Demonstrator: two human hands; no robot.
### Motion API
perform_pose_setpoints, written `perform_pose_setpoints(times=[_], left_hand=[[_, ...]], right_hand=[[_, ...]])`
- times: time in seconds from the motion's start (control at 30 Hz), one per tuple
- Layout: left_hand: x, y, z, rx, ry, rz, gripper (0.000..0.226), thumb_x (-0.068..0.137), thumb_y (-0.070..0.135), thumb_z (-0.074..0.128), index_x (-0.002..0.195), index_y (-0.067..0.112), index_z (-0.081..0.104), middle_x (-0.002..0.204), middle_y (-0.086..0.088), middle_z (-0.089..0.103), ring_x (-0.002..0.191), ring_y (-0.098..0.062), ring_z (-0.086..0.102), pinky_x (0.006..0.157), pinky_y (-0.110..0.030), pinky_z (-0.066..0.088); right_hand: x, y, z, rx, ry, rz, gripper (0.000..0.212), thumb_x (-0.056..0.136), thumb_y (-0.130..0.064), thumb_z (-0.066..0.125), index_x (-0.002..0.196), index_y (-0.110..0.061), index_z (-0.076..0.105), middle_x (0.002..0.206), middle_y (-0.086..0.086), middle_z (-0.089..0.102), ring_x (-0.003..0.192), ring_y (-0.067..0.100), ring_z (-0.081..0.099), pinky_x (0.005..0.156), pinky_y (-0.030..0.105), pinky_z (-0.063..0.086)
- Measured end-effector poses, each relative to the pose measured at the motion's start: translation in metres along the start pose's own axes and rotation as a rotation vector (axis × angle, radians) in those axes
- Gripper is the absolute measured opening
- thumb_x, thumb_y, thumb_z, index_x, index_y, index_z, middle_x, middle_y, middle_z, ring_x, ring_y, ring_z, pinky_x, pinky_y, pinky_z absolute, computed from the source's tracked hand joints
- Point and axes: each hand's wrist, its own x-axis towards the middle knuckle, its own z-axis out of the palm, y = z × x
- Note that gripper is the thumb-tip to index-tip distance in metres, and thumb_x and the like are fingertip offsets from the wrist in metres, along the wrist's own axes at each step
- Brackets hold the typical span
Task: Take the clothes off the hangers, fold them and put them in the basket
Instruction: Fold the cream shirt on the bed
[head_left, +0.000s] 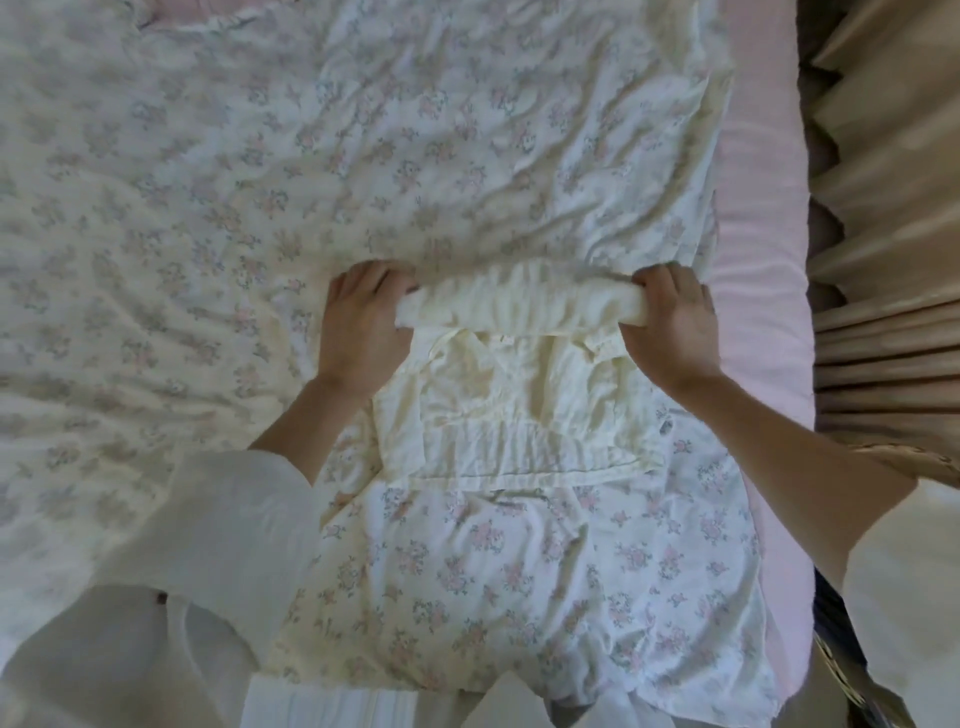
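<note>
Two hands on one cream garment (519, 410) lying on the floral bed cover (260, 182). Left hand (363, 322) and right hand (670, 327) each have fingers curled round an end of its rolled far edge (519, 301). Roll's long axis runs left-right; flat remainder lies toward the body, equally near both. No basket in view.

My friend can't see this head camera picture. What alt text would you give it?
Two bare hands, left hand and right hand, grip the ends of a cream garment, rolling or folding its far edge toward the person. It lies on a floral bedspread, with beige curtains at right.
</note>
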Motion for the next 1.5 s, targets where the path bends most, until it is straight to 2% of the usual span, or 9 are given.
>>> perform_pose_setpoints(times=[0.23, 0.37, 0.5, 0.6, 0.73, 0.87, 1.17, 1.33, 1.5], left_hand=[[-0.099, 0.008, 0.022, 0.035, -0.214, 0.147, 0.038, 0.048, -0.009, 0.071, 0.08, 0.011, 0.062, 0.098, -0.001, 0.069, 0.092, -0.018, 0.051, 0.07, -0.031, 0.032], [-0.126, 0.01, 0.027, 0.149, -0.537, 0.077, 0.025, 0.067, 0.041, 0.073, 0.074, 0.019, 0.065, 0.096, 0.006, 0.068, 0.093, -0.02, 0.062, 0.073, -0.035, 0.044], [-0.119, 0.027, 0.03, 0.059, -0.266, 0.075, 0.029, 0.081, 0.037, 0.051, 0.077, 0.014, 0.068, 0.084, 0.001, 0.068, 0.083, -0.022, 0.062, 0.069, -0.035, 0.047], [-0.104, 0.046, 0.047, 0.085, -0.076, 0.078, 0.027, 0.085, 0.019, 0.048, 0.108, 0.01, 0.062, 0.114, -0.007, 0.063, 0.108, -0.025, 0.053, 0.081, -0.04, 0.048], [-0.088, 0.062, 0.077, 0.131, -0.241, -0.065, 0.049, 0.094, 0.03, 0.035, 0.141, 0.018, 0.038, 0.148, -0.015, 0.036, 0.139, -0.035, 0.03, 0.11, -0.05, 0.026], [-0.094, 0.037, 0.094, 0.231, -0.463, -0.279, 0.055, 0.098, 0.043, 0.018, 0.15, 0.033, 0.006, 0.16, -0.007, -0.003, 0.147, -0.025, -0.007, 0.116, -0.047, -0.007], [-0.093, 0.015, 0.087, 0.03, -0.452, -0.53, 0.071, 0.094, 0.048, 0.036, 0.151, 0.025, 0.0, 0.159, -0.005, -0.013, 0.146, -0.022, -0.014, 0.117, -0.05, 0.004], [-0.096, 0.019, 0.077, -0.384, -0.135, -0.948, 0.083, 0.084, 0.034, 0.061, 0.15, 0.017, 0.014, 0.155, -0.012, 0.02, 0.141, -0.029, 0.022, 0.113, -0.044, 0.026], [-0.086, 0.009, 0.063, -0.826, -0.087, -1.259, 0.053, 0.078, 0.024, 0.072, 0.124, 0.009, 0.049, 0.114, -0.004, 0.06, 0.101, -0.023, 0.059, 0.085, -0.034, 0.049]], right_hand=[[-0.11, 0.018, 0.019, -0.108, -0.131, -0.076, 0.025, 0.064, -0.011, 0.037, 0.088, -0.012, 0.044, 0.079, 0.012, 0.056, 0.081, 0.028, 0.049, 0.079, 0.036, 0.037], [-0.145, 0.019, 0.023, -0.207, -0.494, 0.024, 0.029, 0.063, -0.006, 0.058, 0.091, -0.011, 0.061, 0.099, 0.009, 0.058, 0.1, 0.034, 0.055, 0.096, 0.053, 0.035], [-0.14, 0.001, 0.018, -0.148, -0.287, -0.058, 0.031, 0.064, -0.014, 0.041, 0.082, -0.012, 0.065, 0.09, 0.007, 0.061, 0.082, 0.029, 0.058, 0.078, 0.041, 0.04], [-0.116, -0.026, 0.027, -0.114, -0.157, -0.122, 0.038, 0.073, -0.012, 0.041, 0.104, -0.012, 0.064, 0.106, 0.01, 0.061, 0.096, 0.028, 0.057, 0.086, 0.043, 0.039], [-0.091, -0.052, 0.053, -0.152, -0.371, -0.13, 0.05, 0.091, -0.024, 0.03, 0.14, -0.016, 0.04, 0.147, 0.018, 0.035, 0.138, 0.034, 0.032, 0.11, 0.061, 0.018], [-0.083, -0.036, 0.08, -0.245, -0.583, -0.054, 0.053, 0.097, -0.039, 0.017, 0.149, -0.035, 0.007, 0.158, 0.01, -0.006, 0.146, 0.029, -0.005, 0.115, 0.054, -0.008], [-0.089, 0.023, 0.055, 0.03, -0.63, 0.398, 0.072, 0.093, -0.043, 0.043, 0.148, -0.031, -0.001, 0.159, 0.004, -0.007, 0.145, 0.03, 0.0, 0.114, 0.05, 0.017], [-0.101, 0.016, 0.039, 0.438, -0.314, 0.679, 0.038, 0.088, -0.025, 0.058, 0.122, -0.012, 0.046, 0.104, 0.012, 0.059, 0.093, 0.027, 0.055, 0.079, 0.038, 0.047], [-0.107, 0.015, 0.043, 0.715, -0.416, 1.029, 0.031, 0.087, -0.034, 0.06, 0.069, -0.018, 0.041, 0.065, -0.005, 0.041, 0.059, 0.01, 0.04, 0.047, 0.018, 0.03]])
